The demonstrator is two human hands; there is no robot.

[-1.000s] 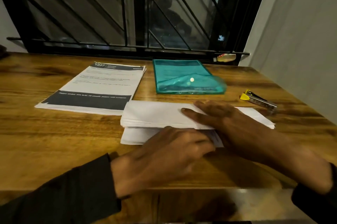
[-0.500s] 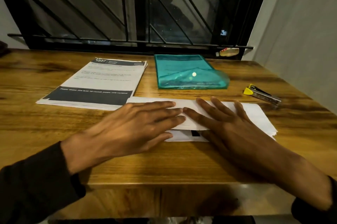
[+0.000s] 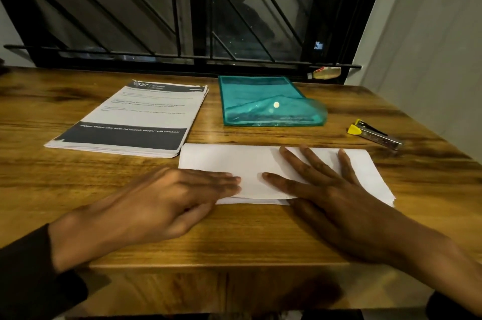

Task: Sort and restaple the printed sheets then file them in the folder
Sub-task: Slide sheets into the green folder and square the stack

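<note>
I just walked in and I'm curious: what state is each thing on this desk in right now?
Blank sheets: stacked face down, pressed flat.
Left hand: flat, fingers on the sheets.
Right hand: flat, fingers spread on the sheets.
Printed stack: face up, untouched.
Green folder: flat, flap snapped closed.
Stapler: lying idle, closed.

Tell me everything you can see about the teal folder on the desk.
The teal folder is a translucent plastic envelope with a pointed flap and a pale round snap button. It lies flat on the wooden desk near the window, between the printed stack and the stapler, apart from both. Neither hand touches it.
</note>
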